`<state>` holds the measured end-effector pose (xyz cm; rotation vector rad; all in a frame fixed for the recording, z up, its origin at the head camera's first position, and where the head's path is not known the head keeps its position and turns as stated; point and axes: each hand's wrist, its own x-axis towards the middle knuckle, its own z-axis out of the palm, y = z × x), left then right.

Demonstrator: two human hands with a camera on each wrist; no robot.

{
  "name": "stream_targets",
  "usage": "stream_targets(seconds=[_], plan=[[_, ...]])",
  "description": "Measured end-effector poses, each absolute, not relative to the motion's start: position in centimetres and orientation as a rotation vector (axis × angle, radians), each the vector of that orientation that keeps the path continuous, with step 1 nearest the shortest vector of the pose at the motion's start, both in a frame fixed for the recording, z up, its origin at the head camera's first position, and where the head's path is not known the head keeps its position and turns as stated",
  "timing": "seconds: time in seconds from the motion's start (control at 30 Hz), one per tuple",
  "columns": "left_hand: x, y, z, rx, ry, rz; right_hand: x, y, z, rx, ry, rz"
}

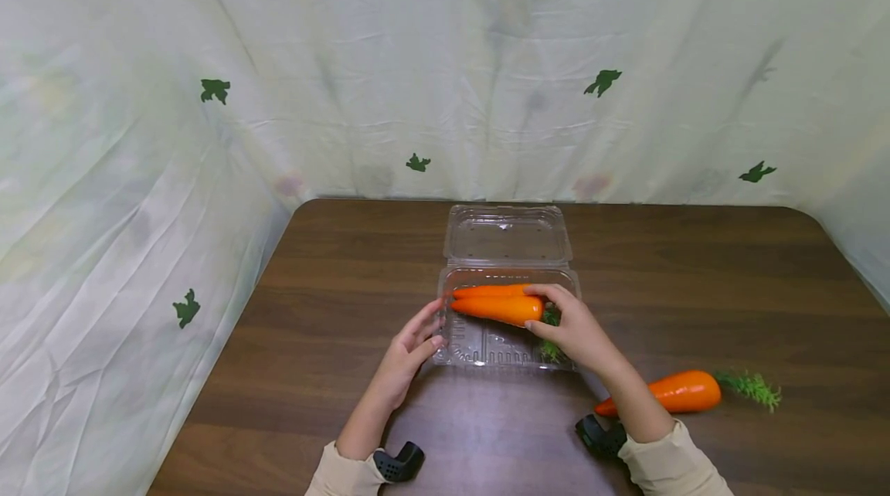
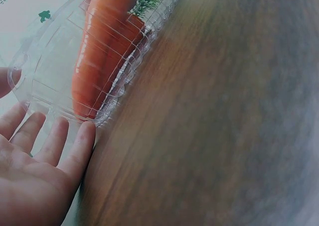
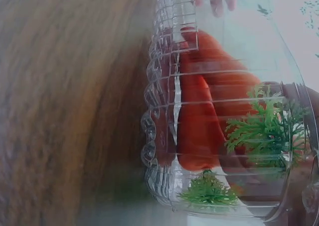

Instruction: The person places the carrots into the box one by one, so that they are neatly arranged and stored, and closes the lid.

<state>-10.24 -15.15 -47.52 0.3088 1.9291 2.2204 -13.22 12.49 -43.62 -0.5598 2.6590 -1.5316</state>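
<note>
A clear plastic clamshell box point(image 1: 487, 348) stands on the table, its lid point(image 1: 507, 237) folded back. Two orange carrots with green tops are inside, pointed ends to the left. My right hand point(image 1: 575, 332) grips the nearer carrot point(image 1: 495, 310) by its thick end, thumb on the near side and fingers over the far side. Behind it is the other carrot point(image 1: 483, 291), partly hidden. At the box's left end, my left hand point(image 1: 405, 361) has its fingers extended, fingertips right at the wall. The right wrist view shows leafy tops point(image 3: 264, 121) through the clear wall.
A third carrot point(image 1: 688, 391) with a green top lies on the brown table point(image 1: 334, 310) to the right, partly behind my right forearm. The table's far edge meets a pale curtain point(image 1: 445, 79) with green leaf prints. Dark devices point(image 1: 399, 463) sit on both wrists.
</note>
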Motion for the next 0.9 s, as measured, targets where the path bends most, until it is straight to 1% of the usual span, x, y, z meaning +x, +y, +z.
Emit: stream_targets(seconds=[0.4,0.77,0.9], plan=[[-10.22,-15.11,-47.48,0.31,1.92,2.229,-13.16,12.59,-43.77,-0.542,2.585,-1.674],[-10.17,-15.1,-47.48,0.307,1.92,2.234,-13.0,12.72,-43.54,-0.478,2.366,-1.984],[-10.18,-15.1,-47.48,0.3,1.918,2.232,-12.9,12.68,-43.48,-0.518,2.314,-2.125]])
